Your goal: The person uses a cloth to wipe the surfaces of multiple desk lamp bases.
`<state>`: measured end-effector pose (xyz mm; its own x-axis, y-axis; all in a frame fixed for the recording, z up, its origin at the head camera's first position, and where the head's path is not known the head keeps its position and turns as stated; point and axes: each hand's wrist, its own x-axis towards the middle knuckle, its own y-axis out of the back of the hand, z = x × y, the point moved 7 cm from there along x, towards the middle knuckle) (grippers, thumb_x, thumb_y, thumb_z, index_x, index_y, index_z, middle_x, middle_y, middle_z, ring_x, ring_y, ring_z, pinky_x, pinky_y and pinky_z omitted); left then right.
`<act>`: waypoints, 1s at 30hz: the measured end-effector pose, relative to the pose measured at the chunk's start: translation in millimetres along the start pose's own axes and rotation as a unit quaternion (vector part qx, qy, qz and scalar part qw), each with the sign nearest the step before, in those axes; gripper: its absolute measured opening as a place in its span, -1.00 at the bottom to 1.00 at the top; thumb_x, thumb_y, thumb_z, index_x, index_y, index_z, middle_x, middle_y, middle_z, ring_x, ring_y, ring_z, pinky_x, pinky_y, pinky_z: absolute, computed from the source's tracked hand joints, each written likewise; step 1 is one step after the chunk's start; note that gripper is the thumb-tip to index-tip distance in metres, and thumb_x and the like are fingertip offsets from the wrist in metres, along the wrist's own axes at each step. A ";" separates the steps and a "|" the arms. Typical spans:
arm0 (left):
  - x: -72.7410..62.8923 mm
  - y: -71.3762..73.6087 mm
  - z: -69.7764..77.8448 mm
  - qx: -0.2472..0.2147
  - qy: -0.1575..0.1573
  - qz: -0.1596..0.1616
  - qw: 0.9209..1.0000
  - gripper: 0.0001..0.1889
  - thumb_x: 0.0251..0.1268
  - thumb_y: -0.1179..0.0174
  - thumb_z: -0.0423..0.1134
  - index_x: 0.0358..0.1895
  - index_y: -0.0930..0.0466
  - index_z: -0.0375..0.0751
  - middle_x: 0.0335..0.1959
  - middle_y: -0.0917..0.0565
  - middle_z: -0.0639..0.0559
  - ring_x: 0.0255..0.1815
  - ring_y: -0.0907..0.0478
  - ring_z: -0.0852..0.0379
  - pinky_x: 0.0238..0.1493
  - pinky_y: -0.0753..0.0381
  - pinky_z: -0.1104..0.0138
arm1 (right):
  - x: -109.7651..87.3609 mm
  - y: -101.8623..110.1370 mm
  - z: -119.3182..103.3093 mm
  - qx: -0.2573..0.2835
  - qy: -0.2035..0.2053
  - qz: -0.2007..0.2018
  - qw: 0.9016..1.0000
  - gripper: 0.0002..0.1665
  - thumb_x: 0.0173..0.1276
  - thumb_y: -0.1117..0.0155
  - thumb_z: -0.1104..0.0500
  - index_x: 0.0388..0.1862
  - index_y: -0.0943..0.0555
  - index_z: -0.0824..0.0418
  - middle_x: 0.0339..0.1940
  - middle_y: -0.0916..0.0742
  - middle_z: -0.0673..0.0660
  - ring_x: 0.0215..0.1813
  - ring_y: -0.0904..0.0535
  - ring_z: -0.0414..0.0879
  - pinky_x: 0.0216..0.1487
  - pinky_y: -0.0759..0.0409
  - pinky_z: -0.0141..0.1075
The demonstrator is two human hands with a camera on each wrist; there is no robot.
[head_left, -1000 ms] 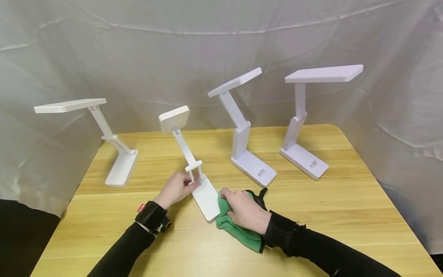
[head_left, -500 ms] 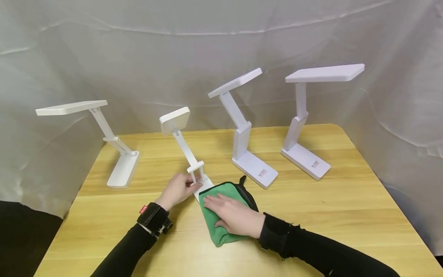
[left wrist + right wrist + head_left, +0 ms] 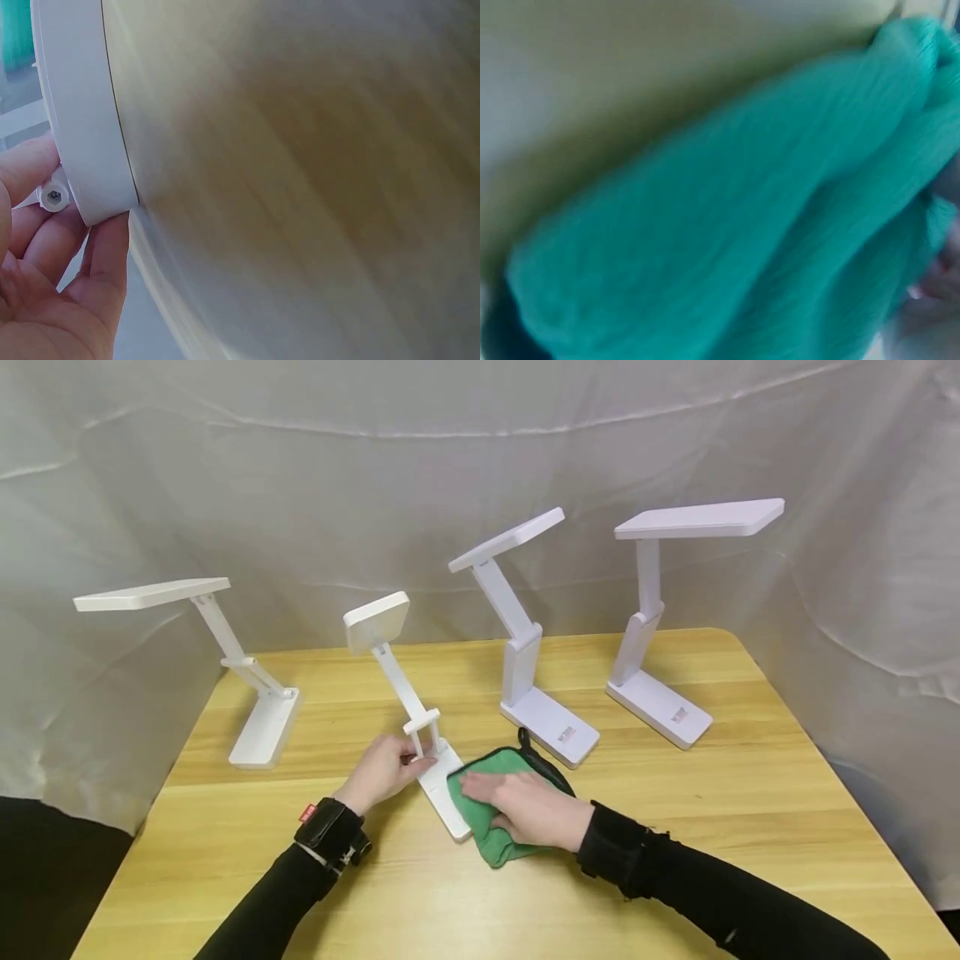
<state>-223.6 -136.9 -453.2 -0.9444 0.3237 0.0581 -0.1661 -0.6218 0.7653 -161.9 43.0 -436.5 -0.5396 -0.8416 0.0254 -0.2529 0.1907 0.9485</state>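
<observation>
A white folding desk lamp [image 3: 442,777] stands mid-table, its head tilted and its base angled toward the front. My left hand [image 3: 381,770] grips the rear of that base by the hinge; in the left wrist view the fingers [image 3: 109,259] curl against the base's end and side. Over the base's right front part lies a green cloth [image 3: 480,827] with black edging and a black loop. My right hand [image 3: 528,808] presses on the cloth with its fingers laid out straight. Close up in the right wrist view, the folded, blurred cloth [image 3: 705,225] covers most of that hand.
Three more white desk lamps stand unfolded on the wooden table [image 3: 750,827]: one at the far left [image 3: 262,727], one right of centre [image 3: 551,727], one at the right [image 3: 660,706]. The cloth's loop comes close to the centre-right lamp's base. A pale curtain [image 3: 337,485] hangs behind.
My right hand went from gripping the bunched cloth beside the base to lying flat with it over the base, then slid slightly right, uncovering part of it. My left hand stayed put.
</observation>
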 end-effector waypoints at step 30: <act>0.3 0.1 2.4 -0.004 0.006 -0.004 1.000 -0.80 0.28 -0.35 -0.25 -0.13 -0.78 -0.28 -0.23 -0.82 -0.21 -0.35 -0.72 0.13 -0.33 -0.71 0.37 | 8.6 -11.7 -17.1 -0.098 0.078 -0.041 0.991 -0.19 0.25 -0.43 0.27 0.49 -0.40 0.18 0.55 -0.43 0.12 0.59 -0.31 -0.06 0.59 -0.28 -0.15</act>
<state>-223.2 -135.1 -451.6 -0.9462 0.3203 0.0455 -0.1753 -0.6259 0.7600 -149.9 24.8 -442.0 -0.3887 -0.9211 -0.0212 -0.1227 0.0289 0.9920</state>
